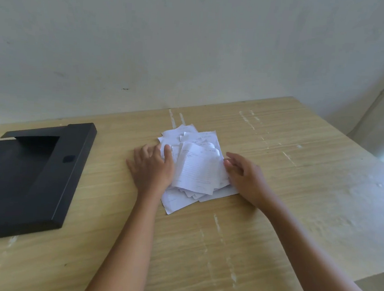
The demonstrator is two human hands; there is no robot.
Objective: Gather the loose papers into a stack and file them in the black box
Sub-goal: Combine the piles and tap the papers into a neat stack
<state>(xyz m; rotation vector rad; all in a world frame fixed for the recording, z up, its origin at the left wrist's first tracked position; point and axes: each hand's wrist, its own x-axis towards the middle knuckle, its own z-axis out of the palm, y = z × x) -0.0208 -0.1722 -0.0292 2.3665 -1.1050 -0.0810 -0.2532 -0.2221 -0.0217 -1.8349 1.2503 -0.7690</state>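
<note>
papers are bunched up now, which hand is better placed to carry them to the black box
Left. The left hand rests on the papers on the side facing the black box; the right hand sits farther away.

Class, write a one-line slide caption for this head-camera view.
Left hand and right hand flank a messy pile of white papers on a wooden table, beside a black box.

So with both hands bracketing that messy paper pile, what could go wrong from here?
1. The papers lie skewed and curled, so squeezing them between the left hand and right hand may crumple sheets rather than square them.
2. Bottom sheets jut out toward the person and could be left behind when lifting.
3. The black box sits well off to the left, so loose sheets may slip during the carry.
</note>
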